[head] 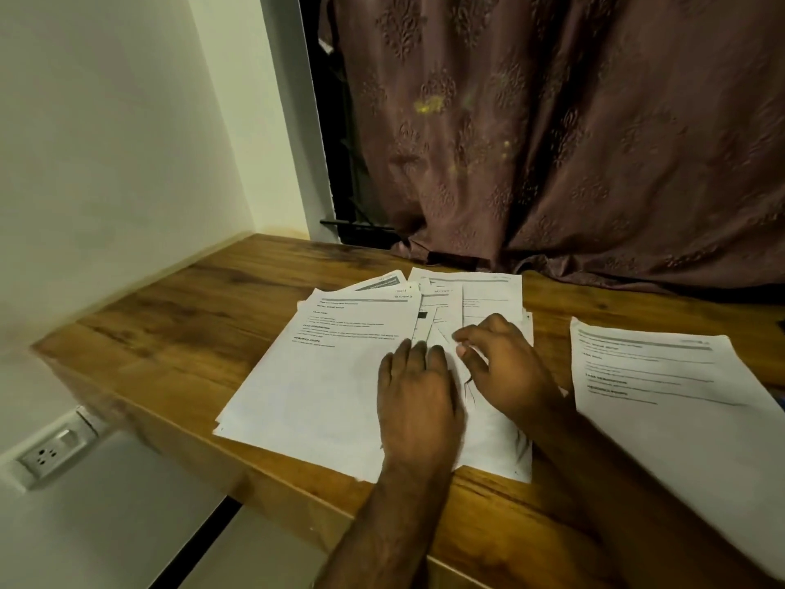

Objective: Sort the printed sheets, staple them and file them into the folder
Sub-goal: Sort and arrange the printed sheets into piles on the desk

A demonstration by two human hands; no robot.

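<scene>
Our left hand (418, 397) lies flat, fingers straight and together, pressing on the loose pile of printed sheets (323, 376) in the middle of the bench (170, 333). Our right hand (505, 367) sits just beside it on the same pile, fingers bent; thumb and forefinger seem to pinch the edge of a sheet, though blur keeps us from being sure.

The pile is white paper with grey header bars and short blocks of black text in the upper part, the lower part blank. The sheets are fanned and askew, corners sticking out at the far end. A separate sheet (662, 397) of the same look lies well apart to the right, running past the bench's near edge.

The bench is brown wood with dark grain. Behind it hangs a brownish-pink patterned curtain (552, 142); a pale wall (106, 142) stands on the left, with a white wall socket (55, 450) below bench level.
</scene>
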